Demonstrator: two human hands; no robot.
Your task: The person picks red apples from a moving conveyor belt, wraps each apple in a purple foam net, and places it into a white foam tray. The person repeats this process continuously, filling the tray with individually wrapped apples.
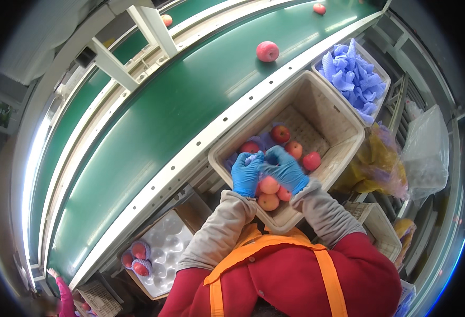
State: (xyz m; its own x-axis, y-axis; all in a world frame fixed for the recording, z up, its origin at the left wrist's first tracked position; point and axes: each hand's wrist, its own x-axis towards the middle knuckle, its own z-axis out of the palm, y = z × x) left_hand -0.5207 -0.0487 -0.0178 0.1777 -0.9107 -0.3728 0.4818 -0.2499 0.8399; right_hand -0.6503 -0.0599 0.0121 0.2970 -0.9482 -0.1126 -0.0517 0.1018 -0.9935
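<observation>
Over a pale plastic crate [343, 124], my two blue-gloved hands meet, their fingers curled. My left hand [247, 173] pinches a small pale lilac piece that looks like a foam net [251, 158]. My right hand [286, 170] is closed right beside it; what lies in its fingers is hidden. Several red and yellowish apples lie in the crate around my hands, among them a red apple [280, 134] beyond them, another apple [311, 161] to the right and a paler apple [268, 202] below. More lilac foam nets [264, 141] lie under and beside the apples.
A green conveyor belt [153, 116] curves past the crate, carrying a red apple [267, 52]. Lilac foam nets fill a bin [386, 79] at the right. At lower left, a carton with a white moulded tray [166, 248] holds netted apples [140, 268]. Another person's arm [65, 296] reaches in.
</observation>
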